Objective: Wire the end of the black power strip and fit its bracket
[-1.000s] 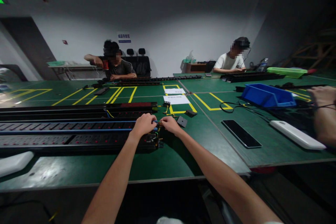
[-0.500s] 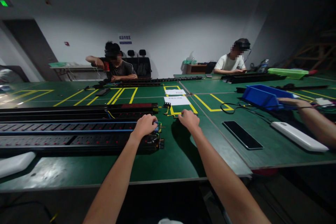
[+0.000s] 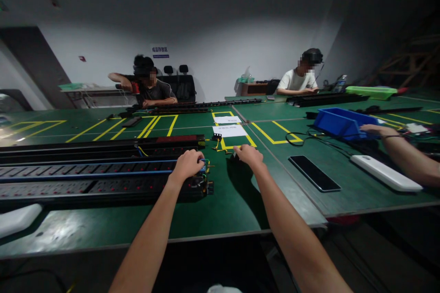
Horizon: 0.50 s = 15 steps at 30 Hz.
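My left hand (image 3: pixel 188 165) is closed over the right end of a long power strip with blue edges (image 3: pixel 137 174). Green and yellow wires (image 3: pixel 207 165) stick out of that end, just past my fingers. My right hand (image 3: pixel 250 154) is a little above the table, to the right of the strip. Its thumb and fingers are pinched together; a small pale spot shows under the fingertips, too small to name. A yellow wire with a small black part (image 3: pixel 217 137) lies between and beyond my hands. Black power strips (image 3: pixel 137 187) lie on both sides of the blue one.
A phone (image 3: pixel 314 173) and a white, flat, rounded device (image 3: pixel 385 173) lie at right. Another person's hand (image 3: pixel 373 130) reaches to a blue bin (image 3: pixel 338 121). Yellow tape and paper labels (image 3: pixel 229 131) mark the green table (image 3: pixel 202 219). Two people sit across from me.
The view has shifted slightly. My left hand keeps its place on the blue-edged power strip. My right hand has changed only slightly, and a small pale spot now shows under its fingertips.
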Tool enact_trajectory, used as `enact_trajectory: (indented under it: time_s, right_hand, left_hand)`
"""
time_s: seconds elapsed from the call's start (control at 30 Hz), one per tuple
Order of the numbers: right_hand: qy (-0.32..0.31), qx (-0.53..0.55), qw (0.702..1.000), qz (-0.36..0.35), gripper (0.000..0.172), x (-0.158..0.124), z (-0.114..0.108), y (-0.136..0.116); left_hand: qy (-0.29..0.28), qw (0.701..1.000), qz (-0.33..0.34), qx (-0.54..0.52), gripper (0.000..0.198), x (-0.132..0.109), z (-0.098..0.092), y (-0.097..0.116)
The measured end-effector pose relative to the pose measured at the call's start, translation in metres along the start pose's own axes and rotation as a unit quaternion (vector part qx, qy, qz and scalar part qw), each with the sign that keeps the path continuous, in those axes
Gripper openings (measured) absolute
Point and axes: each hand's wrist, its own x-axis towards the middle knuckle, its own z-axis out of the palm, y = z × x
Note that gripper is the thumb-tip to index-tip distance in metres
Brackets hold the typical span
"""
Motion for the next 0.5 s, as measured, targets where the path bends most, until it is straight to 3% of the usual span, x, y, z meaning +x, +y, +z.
enact_trajectory:
  time_s: [0.1,0.27,0.5]
  right_hand:
    - [-0.031,-0.007,0.999,-0.027,0.053,0.003,0.005,0.004]
    - [-0.032,-0.008,0.998,-0.058,0.052,0.005,0.010,0.004]
    - [-0.013,0.020,0.991,-0.134,0.036,-0.001,0.009,-0.006]
  left_hand:
    - [0.001,1.000,0.001,-0.002,0.023,0.000,0.000,0.000]
    - [0.002,1.000,0.000,-0.005,0.023,-0.001,-0.001,0.000]
    - [0.000,1.000,0.000,-0.005,0.023,-0.001,-0.003,0.001]
